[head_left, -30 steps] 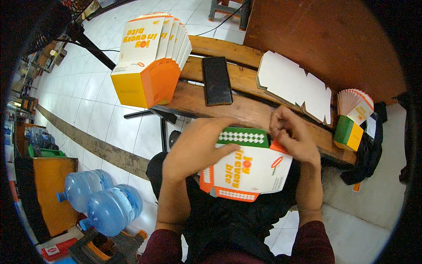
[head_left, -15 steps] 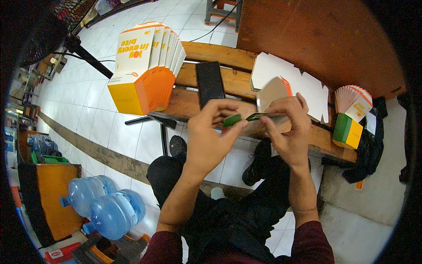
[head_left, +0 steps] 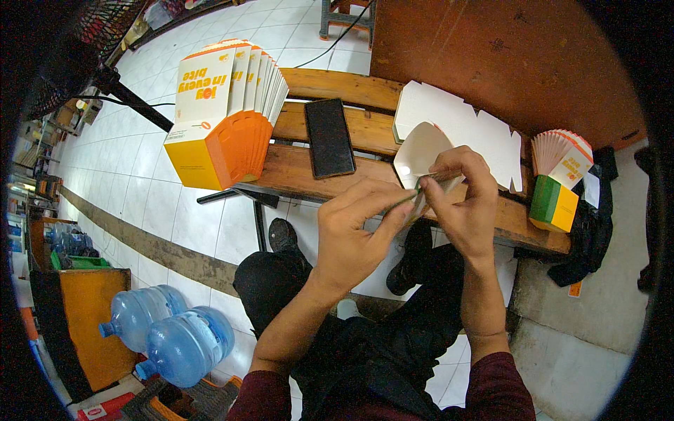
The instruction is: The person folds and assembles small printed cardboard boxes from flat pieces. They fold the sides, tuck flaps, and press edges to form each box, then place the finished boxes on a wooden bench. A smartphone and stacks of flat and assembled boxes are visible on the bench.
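Between my hands is a paper food carton (head_left: 420, 153), its white inner wall facing up beyond my fingers. My left hand (head_left: 361, 228) pinches a green edge of it between thumb and fingers. Close beside it, my right hand (head_left: 465, 203) grips the carton's other side, thumb against the green part. The fingers hide most of the carton's lower end. Just beyond lie flat white carton blanks (head_left: 460, 126) on the wooden bench (head_left: 295, 168).
Fanned, nested orange and yellow cartons (head_left: 203, 91) stand at the bench's left; a smaller green and yellow stack (head_left: 554, 203) is at its right. A black phone (head_left: 330, 140) lies between. Blue water bottles (head_left: 189, 344) rest on the floor at left, below a fan (head_left: 63, 70).
The green edges, apart between my hands before, are now together. My left hand has moved right, nearer my right hand, and the carton's white inside shows more. The view has shifted slightly.
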{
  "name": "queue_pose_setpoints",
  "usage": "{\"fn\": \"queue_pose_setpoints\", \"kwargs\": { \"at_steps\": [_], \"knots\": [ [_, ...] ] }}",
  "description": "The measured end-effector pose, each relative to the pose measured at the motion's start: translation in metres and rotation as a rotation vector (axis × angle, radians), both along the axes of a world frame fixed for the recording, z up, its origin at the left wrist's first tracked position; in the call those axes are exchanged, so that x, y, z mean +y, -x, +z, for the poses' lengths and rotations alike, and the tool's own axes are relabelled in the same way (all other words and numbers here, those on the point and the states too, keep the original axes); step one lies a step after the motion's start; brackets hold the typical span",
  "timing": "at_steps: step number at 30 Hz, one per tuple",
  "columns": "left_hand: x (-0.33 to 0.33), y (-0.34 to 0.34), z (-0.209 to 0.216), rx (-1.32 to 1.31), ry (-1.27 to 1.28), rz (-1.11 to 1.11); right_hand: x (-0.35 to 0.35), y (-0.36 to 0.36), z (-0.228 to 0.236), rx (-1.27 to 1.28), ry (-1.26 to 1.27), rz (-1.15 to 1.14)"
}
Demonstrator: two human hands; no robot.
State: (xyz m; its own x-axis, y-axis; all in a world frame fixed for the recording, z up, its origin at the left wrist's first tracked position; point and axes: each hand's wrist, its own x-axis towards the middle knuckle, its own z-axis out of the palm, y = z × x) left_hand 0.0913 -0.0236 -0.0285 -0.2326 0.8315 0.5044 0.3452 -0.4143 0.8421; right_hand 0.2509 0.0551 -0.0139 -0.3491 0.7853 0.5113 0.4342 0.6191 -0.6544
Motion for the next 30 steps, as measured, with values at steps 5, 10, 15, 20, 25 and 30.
{"fn": "queue_pose_setpoints", "kwargs": {
  "at_steps": [5,10,15,20,25,30],
  "knots": [
    [0.001,-0.006,0.001,-0.505,0.246,0.165,-0.003,0.004,0.002,0.111,-0.132,0.153],
    [0.005,0.004,-0.001,-0.145,0.272,0.119,-0.012,0.008,0.003,-0.095,-0.364,0.165],
    [0.003,0.008,0.002,-0.069,0.157,-0.132,-0.014,0.009,0.004,-0.048,-0.427,0.183],
    [0.001,0.017,0.004,-0.063,0.162,-0.223,-0.012,0.005,0.006,-0.099,-0.34,0.226],
    [-0.001,0.02,-0.003,0.071,0.154,-0.219,-0.009,0.003,0.004,-0.138,-0.297,0.282],
    [-0.001,0.023,-0.001,0.179,0.177,-0.231,-0.015,0.007,0.009,-0.209,-0.296,0.232]
  ]
}}
